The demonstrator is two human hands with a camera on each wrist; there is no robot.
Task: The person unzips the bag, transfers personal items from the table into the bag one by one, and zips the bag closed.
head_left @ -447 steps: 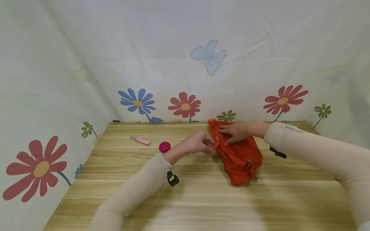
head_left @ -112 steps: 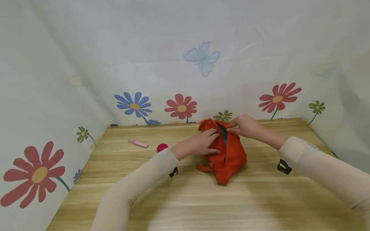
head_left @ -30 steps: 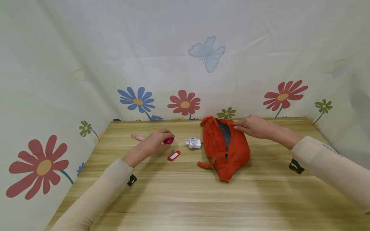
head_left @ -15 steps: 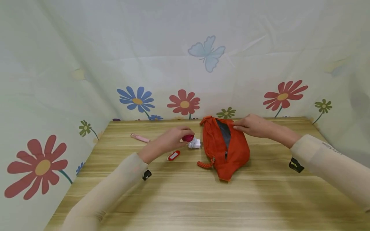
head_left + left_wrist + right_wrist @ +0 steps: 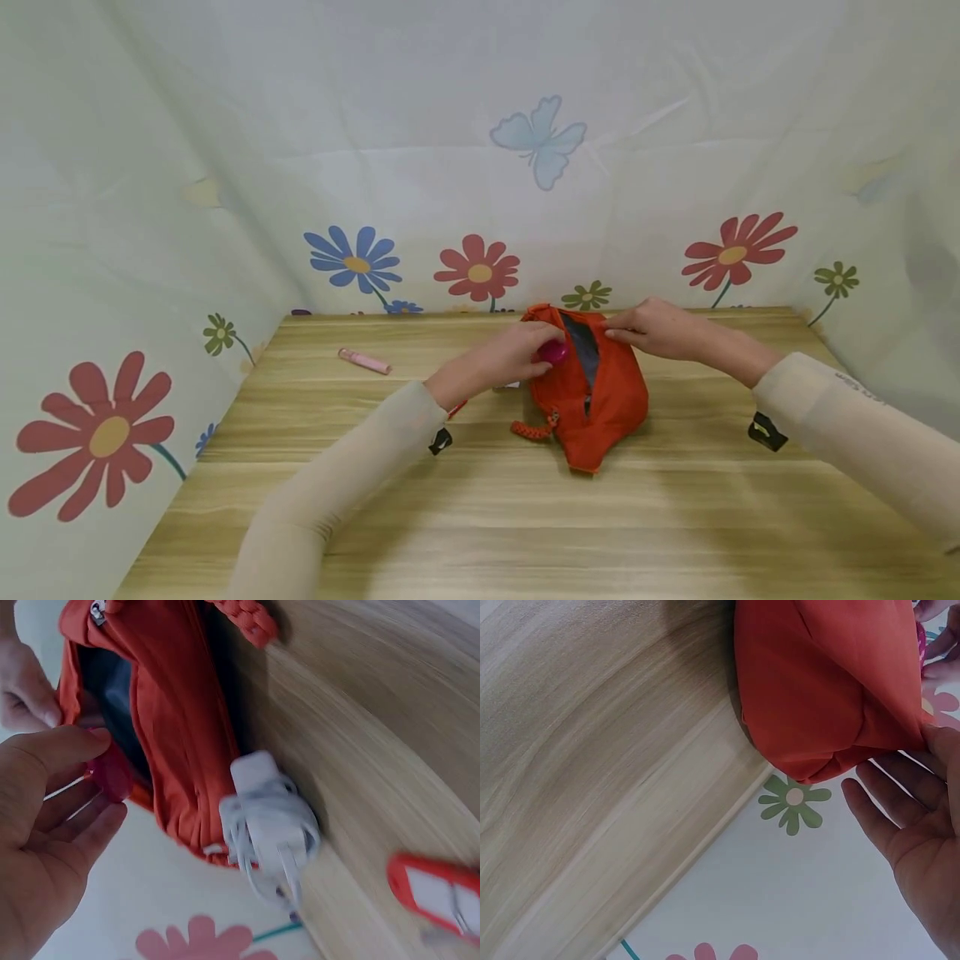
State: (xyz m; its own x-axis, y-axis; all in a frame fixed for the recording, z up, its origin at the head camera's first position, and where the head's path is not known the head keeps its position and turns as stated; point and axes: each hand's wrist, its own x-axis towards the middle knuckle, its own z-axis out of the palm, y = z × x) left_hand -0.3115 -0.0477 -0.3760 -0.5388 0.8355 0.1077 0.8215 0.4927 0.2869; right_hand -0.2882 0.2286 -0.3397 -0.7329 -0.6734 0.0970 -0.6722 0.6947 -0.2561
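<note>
An orange-red zip bag lies on the table with its dark-lined opening gaping. At that opening's far right edge, my right hand pinches the fabric between thumb and fingers. My left hand holds a small round magenta case by its rim, just left of the gap. In the left wrist view the case is right beside the dark lining. A white charger wrapped in its cable sits against the bag's side, mostly hidden by the left hand in the head view.
A red key tag with a white label lies near the charger. Farther left is a slim pink tube. The bag's braided orange pull rests on the wooden table. A flower-printed curtain stands behind.
The bag has been unzipped and turned, and the charger and key tag have come into view beside it. My left hand has carried the magenta case rightward to the opening.
</note>
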